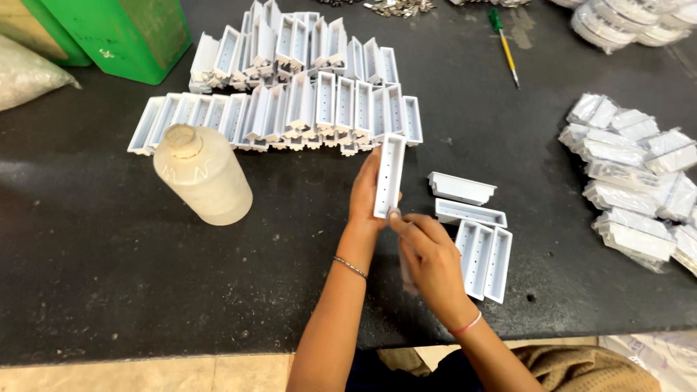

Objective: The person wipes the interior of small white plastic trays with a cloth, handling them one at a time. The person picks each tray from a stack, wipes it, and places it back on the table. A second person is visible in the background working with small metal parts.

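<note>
Head view, looking down on a black work table (109,290). Left hand (365,197) grips a white, long, narrow, open-topped plastic housing (389,176), fingers wrapped behind it and thumb along its left edge; it is held upright just above the table, near the middle, in front of the stacked rows. Right hand (428,254) has thumb and forefinger pinched together at the housing's lower end, touching it; whether something small sits in that pinch cannot be told. Long axis of the housing runs near vertical in the frame, top end tipped slightly right and pointing away from the person toward the rows of matching white plastic housings (290,109); its open, hollow face with small holes turns toward the camera. Judgement on doing this step well: keep the left grip firm along the sides so the piece does not twist, leave the lower end free for the right fingertips, and work square to the end rather than at a slant. Four loose white housings (475,232) lie just right of the hands, two crosswise, two lengthwise. Translucent, whitish plastic bottle (203,174) stands to the left, well apart. Bagged white parts (632,189) piled at far right; green-handled screwdriver (506,51) at top; green box (123,33) top left.
</note>
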